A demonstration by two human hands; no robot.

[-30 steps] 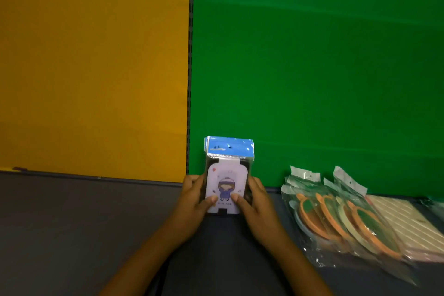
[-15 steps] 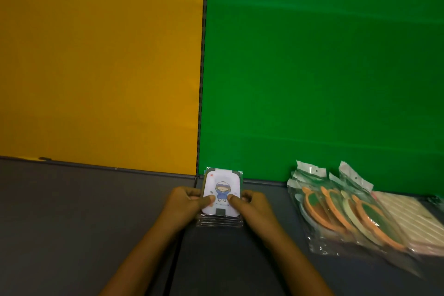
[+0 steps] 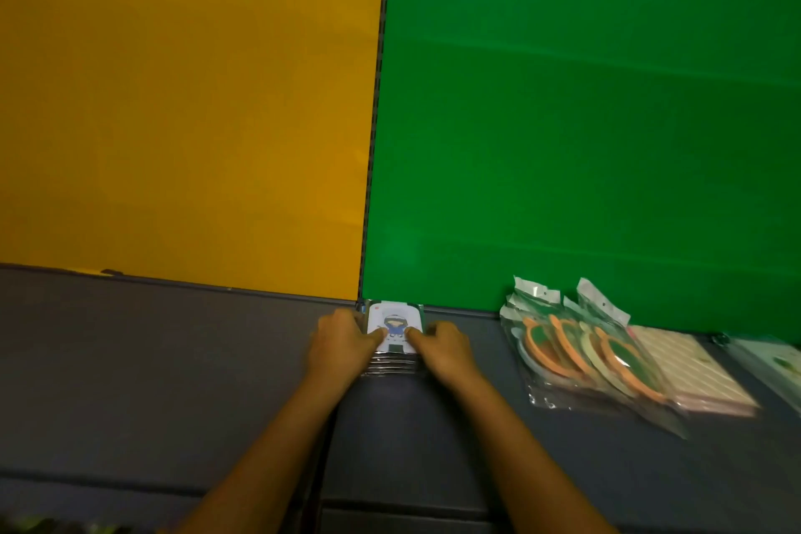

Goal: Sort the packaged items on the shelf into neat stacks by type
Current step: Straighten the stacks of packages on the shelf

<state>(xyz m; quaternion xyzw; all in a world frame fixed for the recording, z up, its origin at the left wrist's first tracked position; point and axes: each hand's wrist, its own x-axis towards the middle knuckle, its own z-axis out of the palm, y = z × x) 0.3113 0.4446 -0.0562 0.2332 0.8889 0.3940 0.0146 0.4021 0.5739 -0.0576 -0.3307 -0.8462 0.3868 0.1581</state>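
A dark grey shelf runs across the lower half of the frame, matte and flat, backed by a smooth yellow panel at upper left and a green panel at upper right. At lower centre, the left hand and the right hand are clamped on either side of a stack of card packets, thumbs resting on the top one, a white rounded card printed with a cartoon figure; the stack sits on the shelf against the seam where the two panels meet. Its glossy plastic edges show in layers below the thumbs. These slick sleeves look liable to slide over each other, so the pile could fan out or lean if the hands let go unevenly. To the right, apart from the stack, lies a loose overlapping heap of round orange-rimmed items in clear crinkled bags, not yet squared; a careless nudge could spread them further. Beneath and beyond them lies a flat striped pad.
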